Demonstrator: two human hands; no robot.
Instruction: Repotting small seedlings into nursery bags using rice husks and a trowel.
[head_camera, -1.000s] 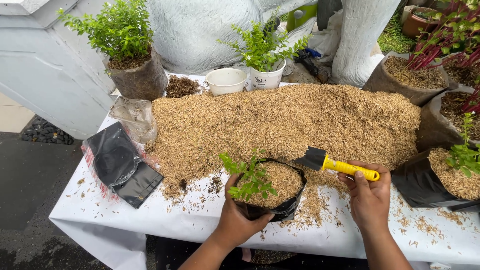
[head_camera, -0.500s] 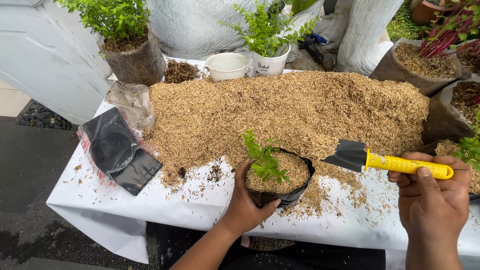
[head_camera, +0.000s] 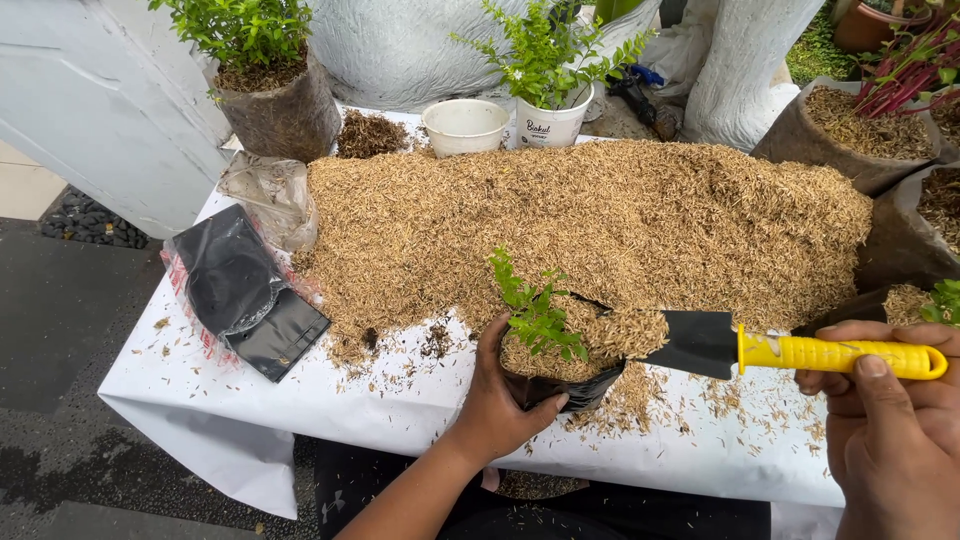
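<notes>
My left hand (head_camera: 495, 395) grips the near side of a small black grow bag (head_camera: 560, 385) filled with rice husk, with a small green seedling (head_camera: 535, 312) standing in it. My right hand (head_camera: 890, 420) holds the yellow handle of a black-bladed trowel (head_camera: 760, 348). The blade carries a heap of husk and its tip is over the bag's right rim. A big mound of rice husk (head_camera: 600, 220) covers the white table (head_camera: 300, 410) behind the bag.
A stack of black bags in a clear wrapper (head_camera: 240, 290) lies at the left. Potted plants (head_camera: 275, 85), an empty white pot (head_camera: 465, 125) and a white pot with a fern (head_camera: 550, 110) stand at the back. Husk-filled bags (head_camera: 850, 135) crowd the right edge.
The trowel scooped husk from the mound and moved left, its loaded blade now over the bag's rim. My left hand kept hold of the bag.
</notes>
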